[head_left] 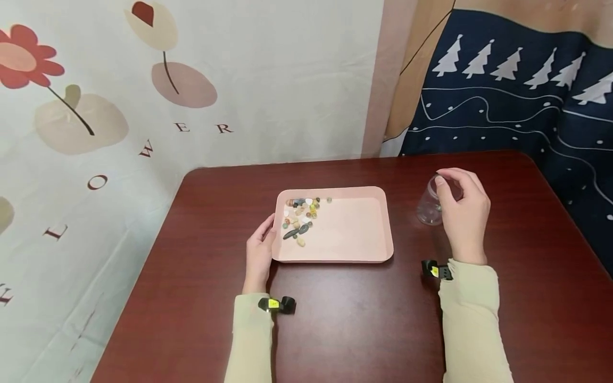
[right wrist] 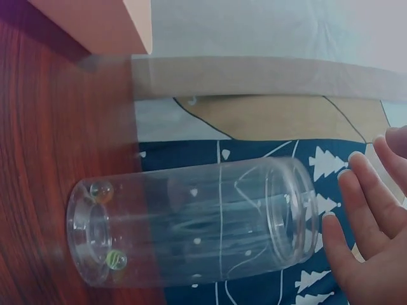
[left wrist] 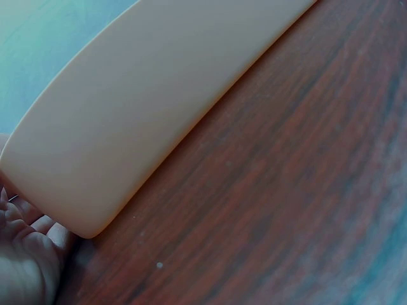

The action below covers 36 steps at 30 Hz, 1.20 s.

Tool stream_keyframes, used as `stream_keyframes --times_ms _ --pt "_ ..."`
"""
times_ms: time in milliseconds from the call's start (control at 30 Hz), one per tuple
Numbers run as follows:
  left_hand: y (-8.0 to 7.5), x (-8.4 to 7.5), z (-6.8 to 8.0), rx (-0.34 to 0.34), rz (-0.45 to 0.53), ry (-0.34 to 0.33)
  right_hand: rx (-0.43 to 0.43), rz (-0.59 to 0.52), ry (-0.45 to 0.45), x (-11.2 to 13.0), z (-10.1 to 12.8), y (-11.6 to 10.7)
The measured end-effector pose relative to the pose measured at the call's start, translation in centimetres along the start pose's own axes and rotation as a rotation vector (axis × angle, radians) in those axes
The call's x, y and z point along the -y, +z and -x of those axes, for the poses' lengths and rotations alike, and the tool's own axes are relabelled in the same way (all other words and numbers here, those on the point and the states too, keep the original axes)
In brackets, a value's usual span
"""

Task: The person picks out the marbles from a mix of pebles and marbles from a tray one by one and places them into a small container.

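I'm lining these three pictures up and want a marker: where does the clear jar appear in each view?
Head: right of centre, partly behind the right hand; clear jar.
Left wrist: not in it.
Right wrist: lower middle, the jar appearing sideways, mouth to the right.
Shared landmark: the pink tray, central in head, upper left in left wrist and right wrist.

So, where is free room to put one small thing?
The table is bare between the sleeves, and in a strip between the pink tray and the clear jar. The tray's right part is bare. Crowded: its left part, with stones, beside the left hand, and the jar's mouth, near the right hand.
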<state>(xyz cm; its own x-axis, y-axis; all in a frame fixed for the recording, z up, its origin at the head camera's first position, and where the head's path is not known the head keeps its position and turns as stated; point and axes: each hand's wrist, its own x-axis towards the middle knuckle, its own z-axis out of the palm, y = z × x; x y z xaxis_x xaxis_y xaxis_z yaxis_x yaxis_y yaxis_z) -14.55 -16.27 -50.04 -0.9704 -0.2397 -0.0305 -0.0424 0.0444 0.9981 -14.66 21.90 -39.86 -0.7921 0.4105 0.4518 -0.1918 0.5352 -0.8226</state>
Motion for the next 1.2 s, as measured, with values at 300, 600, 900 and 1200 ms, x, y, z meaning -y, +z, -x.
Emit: stream_keyframes --times_ms 300,600,900,1200 --pt "0.7 0.2 0.1 -0.006 0.052 -0.021 0.040 -0.015 -0.086 1.6 -0.1 0.2" --pt "0.6 0.1 0.0 -0.011 0.018 0.006 0.083 -0.006 -0.175 2.7 -0.1 1.8" --pt "0.4 -0.3 0.0 -0.017 0.005 0.007 0.209 0.037 -0.234 2.7 -0.3 3.8" --pt "0.3 -0.2 -0.1 -0.024 -0.009 0.003 0.379 0.076 -0.329 3.2 -0.8 5.7"
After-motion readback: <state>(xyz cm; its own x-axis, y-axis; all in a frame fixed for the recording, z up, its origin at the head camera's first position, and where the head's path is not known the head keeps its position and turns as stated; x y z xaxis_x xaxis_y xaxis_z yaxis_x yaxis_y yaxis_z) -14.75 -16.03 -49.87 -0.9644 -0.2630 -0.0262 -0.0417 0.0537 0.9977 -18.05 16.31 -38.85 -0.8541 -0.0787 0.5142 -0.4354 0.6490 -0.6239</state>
